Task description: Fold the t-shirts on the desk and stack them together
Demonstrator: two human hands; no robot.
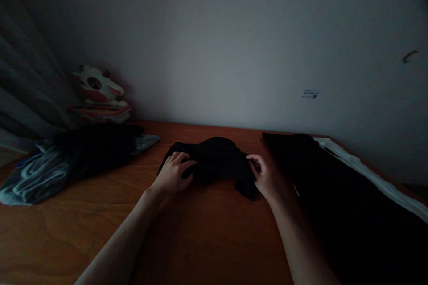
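A crumpled black cloth lies on the wooden table, between my two hands. My left hand is on the cloth's left end, its fingers bent over the fabric with the thumb apart from them. At the right end, my right hand pinches the edge of the cloth between thumb and fingers. A small flap of the black fabric hangs toward me beside my right hand.
On the left are a heap of dark clothes and a grey-blue garment. Behind them stands a cow-shaped toy. Black fabric lies over white cloth on the right. A wall rises behind the table.
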